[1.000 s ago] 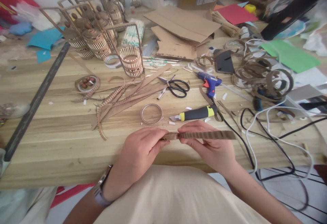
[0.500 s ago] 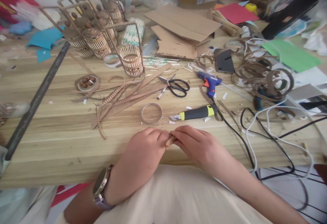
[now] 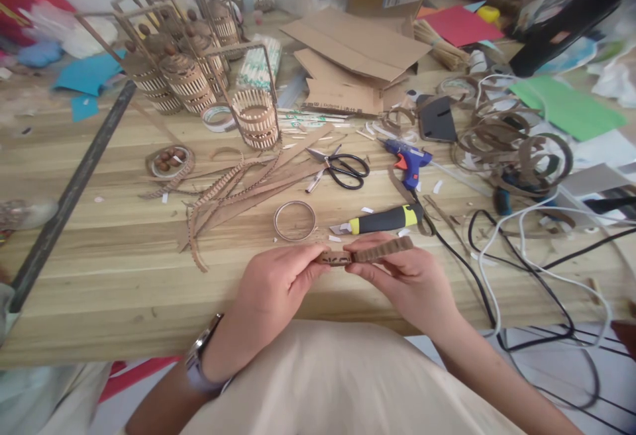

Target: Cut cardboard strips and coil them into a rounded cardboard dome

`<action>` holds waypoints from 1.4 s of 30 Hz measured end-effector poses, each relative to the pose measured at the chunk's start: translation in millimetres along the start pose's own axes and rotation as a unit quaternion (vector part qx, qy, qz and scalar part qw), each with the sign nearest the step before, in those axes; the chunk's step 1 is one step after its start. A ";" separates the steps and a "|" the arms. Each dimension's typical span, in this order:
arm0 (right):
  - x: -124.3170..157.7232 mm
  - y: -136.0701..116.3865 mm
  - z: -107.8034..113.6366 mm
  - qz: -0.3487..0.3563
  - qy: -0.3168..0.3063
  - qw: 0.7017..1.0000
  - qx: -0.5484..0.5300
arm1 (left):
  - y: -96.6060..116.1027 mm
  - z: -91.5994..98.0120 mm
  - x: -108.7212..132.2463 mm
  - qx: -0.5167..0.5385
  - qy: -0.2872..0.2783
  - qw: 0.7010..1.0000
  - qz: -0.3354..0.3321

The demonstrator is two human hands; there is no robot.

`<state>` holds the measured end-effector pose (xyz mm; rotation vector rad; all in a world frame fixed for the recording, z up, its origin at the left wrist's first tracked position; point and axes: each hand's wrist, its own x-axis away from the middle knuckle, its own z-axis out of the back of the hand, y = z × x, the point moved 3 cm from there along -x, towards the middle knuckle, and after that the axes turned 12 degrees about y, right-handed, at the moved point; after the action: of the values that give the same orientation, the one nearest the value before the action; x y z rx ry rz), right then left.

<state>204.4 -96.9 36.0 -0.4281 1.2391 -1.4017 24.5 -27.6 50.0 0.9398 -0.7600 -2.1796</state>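
Note:
Between my hands is a narrow corrugated cardboard strip (image 3: 382,249), with dark print showing on its middle part. My left hand (image 3: 275,283) pinches its left end between thumb and fingers. Closed on the strip further right is my right hand (image 3: 407,283), and a ridged length of it sticks out over those fingers. Just beyond my hands lie a cardboard ring (image 3: 295,220) and a yellow-and-black utility knife (image 3: 382,219) with its blade out. Black-handled scissors (image 3: 345,169), a pen (image 3: 317,179) and a blue glue gun (image 3: 410,160) rest behind them.
Loose corrugated strips (image 3: 218,190) spread left of the scissors. Several lantern-like stick baskets (image 3: 186,81) with tall handles stand at back left. Cardboard sheets (image 3: 355,44) lie at the back. Cables (image 3: 536,269) and curled strips (image 3: 517,137) crowd the right. A dark bar (image 3: 74,190) crosses the left side.
My hands have turned and moved apart slightly, bringing the cardboard strip into view with its ridged length up over the right hand. Before, it was mostly hidden between my fingers.

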 end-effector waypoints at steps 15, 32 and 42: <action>3.6 -13.6 -8.5 0.151 -0.103 0.968 0.170 | 10.7 -12.4 3.4 -0.172 -0.126 0.974 -0.076; 2.6 -0.5 -1.9 -0.035 -0.013 0.999 0.035 | -2.0 -6.9 0.3 0.007 -0.021 1.000 0.002; -4.5 -13.4 -1.2 -0.014 -0.075 0.995 0.058 | -3.3 -2.8 -2.1 0.022 -0.088 0.991 0.098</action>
<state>198.0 -95.3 48.6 -0.4618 1.0292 -1.4303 26.8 -24.6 46.9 0.6696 -0.9455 -2.0969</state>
